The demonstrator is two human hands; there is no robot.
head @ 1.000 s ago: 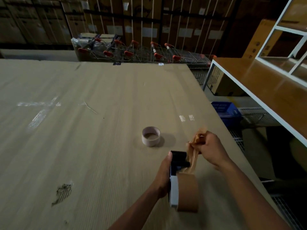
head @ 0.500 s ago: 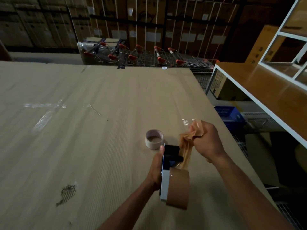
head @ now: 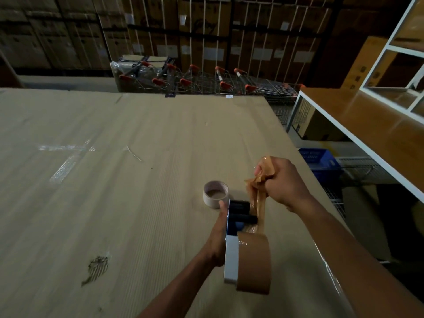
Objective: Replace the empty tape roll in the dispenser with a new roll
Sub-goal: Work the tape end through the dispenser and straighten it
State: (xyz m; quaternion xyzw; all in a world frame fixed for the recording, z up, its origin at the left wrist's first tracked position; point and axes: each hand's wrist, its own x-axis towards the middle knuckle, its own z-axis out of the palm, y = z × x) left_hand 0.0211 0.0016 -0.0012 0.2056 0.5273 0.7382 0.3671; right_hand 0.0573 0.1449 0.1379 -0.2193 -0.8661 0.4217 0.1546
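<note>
My left hand point(head: 216, 239) grips the white and black tape dispenser point(head: 231, 255) from its left side, above the cardboard-covered table point(head: 114, 203). A full brown tape roll point(head: 253, 263) sits on the dispenser's near end. My right hand point(head: 282, 182) is closed on the crumpled free end of the brown tape point(head: 258, 193), which stretches from the roll past the dispenser's black rollers point(head: 242, 213). The empty pale tape core point(head: 215, 194) stands on the table just beyond the dispenser.
A row of shopping trolleys with orange handles point(head: 206, 81) stands behind the table's far edge. To the right are a wooden shelf unit with a white frame point(head: 367, 125) and a blue crate point(head: 320, 158) on the floor. The table's right edge runs close to my right arm.
My right hand has drawn the tape end farther up and away from the dispenser. The dispenser and my left hand have shifted slightly left and toward the empty core.
</note>
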